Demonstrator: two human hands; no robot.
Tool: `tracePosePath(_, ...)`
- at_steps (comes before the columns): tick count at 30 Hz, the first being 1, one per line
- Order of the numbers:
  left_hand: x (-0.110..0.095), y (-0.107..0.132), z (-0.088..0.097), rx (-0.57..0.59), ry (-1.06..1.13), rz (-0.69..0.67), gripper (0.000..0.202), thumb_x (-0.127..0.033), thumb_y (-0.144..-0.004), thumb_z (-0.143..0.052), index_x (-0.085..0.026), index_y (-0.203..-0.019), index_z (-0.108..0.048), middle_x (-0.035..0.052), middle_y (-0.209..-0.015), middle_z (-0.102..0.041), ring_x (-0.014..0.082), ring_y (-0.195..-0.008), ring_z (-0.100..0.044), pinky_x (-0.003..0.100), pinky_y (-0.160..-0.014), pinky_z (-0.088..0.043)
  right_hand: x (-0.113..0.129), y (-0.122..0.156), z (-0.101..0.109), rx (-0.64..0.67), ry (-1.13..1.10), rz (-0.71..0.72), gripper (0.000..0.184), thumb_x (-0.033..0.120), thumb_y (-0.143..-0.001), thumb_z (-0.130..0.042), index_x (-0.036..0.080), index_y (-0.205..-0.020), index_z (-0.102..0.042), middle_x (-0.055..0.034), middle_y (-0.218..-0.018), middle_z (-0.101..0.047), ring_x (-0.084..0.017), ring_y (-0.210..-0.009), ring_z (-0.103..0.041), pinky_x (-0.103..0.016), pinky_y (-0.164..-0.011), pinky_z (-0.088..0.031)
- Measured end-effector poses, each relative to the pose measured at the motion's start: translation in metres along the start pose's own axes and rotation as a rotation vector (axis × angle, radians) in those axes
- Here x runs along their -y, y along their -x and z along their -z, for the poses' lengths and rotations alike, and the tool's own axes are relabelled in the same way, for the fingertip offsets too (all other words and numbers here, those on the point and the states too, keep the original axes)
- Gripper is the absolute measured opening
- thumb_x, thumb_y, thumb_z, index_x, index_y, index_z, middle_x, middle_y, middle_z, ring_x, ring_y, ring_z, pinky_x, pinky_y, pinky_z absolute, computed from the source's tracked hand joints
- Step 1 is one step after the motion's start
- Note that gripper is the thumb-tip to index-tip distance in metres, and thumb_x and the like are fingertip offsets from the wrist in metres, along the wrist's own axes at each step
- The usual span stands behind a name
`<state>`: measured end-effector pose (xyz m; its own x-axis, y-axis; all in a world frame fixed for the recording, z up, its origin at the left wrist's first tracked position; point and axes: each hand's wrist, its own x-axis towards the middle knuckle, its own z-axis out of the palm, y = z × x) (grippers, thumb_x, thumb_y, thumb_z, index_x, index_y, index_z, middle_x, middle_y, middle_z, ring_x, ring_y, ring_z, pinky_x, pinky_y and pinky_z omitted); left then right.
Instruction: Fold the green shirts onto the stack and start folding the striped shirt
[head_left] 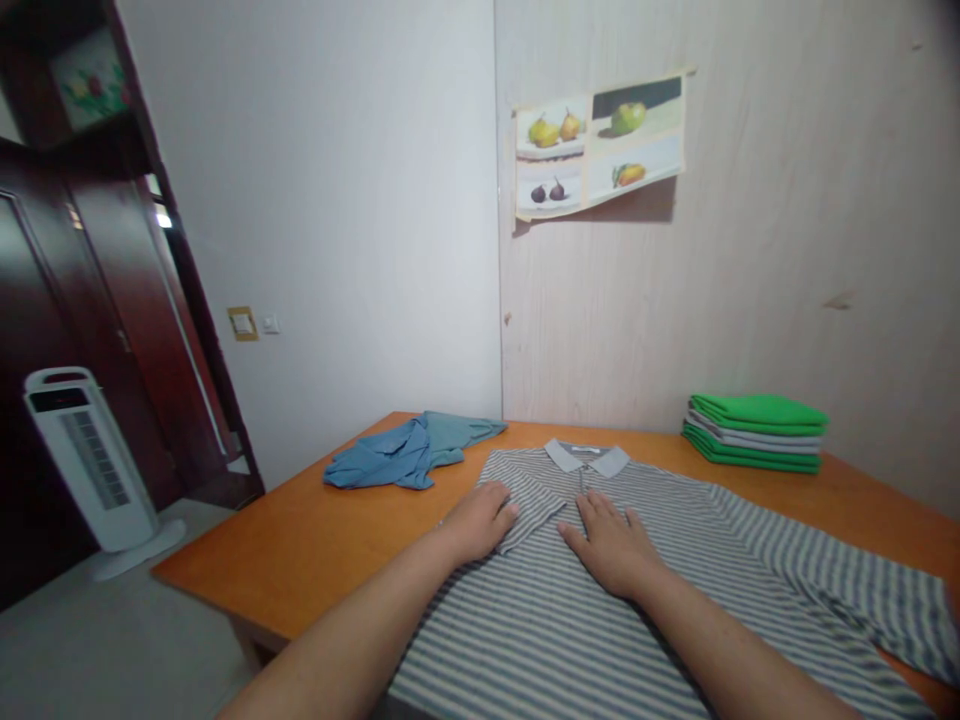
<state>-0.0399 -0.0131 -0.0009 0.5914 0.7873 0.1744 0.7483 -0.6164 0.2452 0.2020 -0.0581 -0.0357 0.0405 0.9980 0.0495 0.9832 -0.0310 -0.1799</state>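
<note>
A grey-and-white striped polo shirt [525, 620] lies spread on the table, its grey collar [589, 460] toward the wall. The sleeve on the left is folded inward across the chest, while the one on the right stretches out toward the table's right side. My left hand [480, 520] rests on the folded sleeve near its shoulder edge, fingers together and thumb apart. Flat on the chest just below the collar is my right hand [613, 548], its fingers extended. Neither hand grips anything that I can see.
The orange-brown table [300, 560] stands against the wall. Crumpled blue clothes [405, 452] lie at its back left, and a stack of folded green and grey clothes [756, 432] sits at the back right. A white tower fan [94, 470] stands on the floor at left.
</note>
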Motion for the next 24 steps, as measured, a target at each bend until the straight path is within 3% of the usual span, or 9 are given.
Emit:
tracePosePath(2,0.005,0.0,-0.003,-0.014,-0.033,0.035,0.056,-0.054,-0.101,-0.031,-0.016,-0.134,-0.056,0.016,-0.146,-0.052,0.0289,-0.14,-0.044,0.043,-0.117,-0.031,0.0,0.001,0.001,0.008,0.006,-0.004,0.081,0.064,-0.096,-0.022,0.012,-0.157,-0.029,-0.0132,-0.166,-0.02,-0.029,-0.153,-0.015,-0.057,-0.12,-0.009)
tracePosePath(6,0.013,-0.002,-0.006,0.091,-0.09,0.111,0.073,-0.063,-0.096,-0.035,-0.012,-0.147,-0.042,0.0189,-0.16,-0.033,0.0335,-0.149,-0.026,0.049,-0.12,-0.024,0.001,0.001,0.002,0.016,0.016,-0.016,0.081,0.064,-0.096,-0.022,0.011,-0.157,-0.028,-0.0127,-0.166,-0.018,-0.029,-0.153,-0.014,-0.056,-0.12,-0.008)
tracePosePath(11,0.013,-0.018,-0.002,0.049,-0.109,0.113,0.062,-0.061,-0.097,-0.03,-0.015,-0.128,-0.057,0.0183,-0.145,-0.053,0.0317,-0.137,-0.046,0.044,-0.114,-0.034,0.0,-0.001,-0.001,0.008,0.01,-0.011,0.081,0.064,-0.096,-0.022,0.012,-0.158,-0.027,-0.013,-0.166,-0.018,-0.029,-0.153,-0.013,-0.057,-0.12,-0.006)
tracePosePath(14,0.01,-0.026,-0.004,0.008,-0.114,0.138,0.065,-0.057,-0.099,-0.026,-0.011,-0.138,-0.049,0.0207,-0.153,-0.043,0.0316,-0.144,-0.037,0.044,-0.118,-0.027,-0.001,-0.001,-0.003,0.001,0.008,-0.005,0.081,0.064,-0.096,-0.022,0.011,-0.158,-0.027,-0.013,-0.166,-0.019,-0.029,-0.153,-0.013,-0.057,-0.12,-0.006)
tracePosePath(17,0.01,-0.03,-0.008,0.048,-0.126,0.168,0.074,-0.064,-0.095,-0.031,-0.01,-0.143,-0.045,0.0214,-0.157,-0.036,0.0344,-0.147,-0.03,0.048,-0.118,-0.026,-0.001,0.0,-0.001,-0.001,0.009,-0.001,0.081,0.064,-0.096,-0.023,0.012,-0.158,-0.027,-0.0126,-0.166,-0.02,-0.029,-0.153,-0.014,-0.057,-0.12,-0.007)
tracePosePath(20,0.012,-0.036,-0.008,0.072,-0.151,0.194,0.071,-0.069,-0.091,-0.034,-0.016,-0.135,-0.054,0.0187,-0.152,-0.046,0.0365,-0.143,-0.037,0.053,-0.115,-0.029,0.001,0.002,0.002,0.005,0.01,-0.007,0.08,0.063,-0.096,-0.023,0.012,-0.157,-0.028,-0.0125,-0.165,-0.021,-0.029,-0.153,-0.014,-0.056,-0.12,-0.007)
tracePosePath(24,0.014,-0.056,-0.004,0.021,-0.167,0.206,0.063,-0.061,-0.095,-0.032,-0.013,-0.122,-0.061,0.0217,-0.139,-0.057,0.0369,-0.132,-0.049,0.052,-0.111,-0.034,0.003,0.004,0.005,0.019,0.004,-0.013,0.08,0.062,-0.096,-0.023,0.012,-0.157,-0.029,-0.0128,-0.165,-0.021,-0.029,-0.153,-0.014,-0.055,-0.12,-0.007)
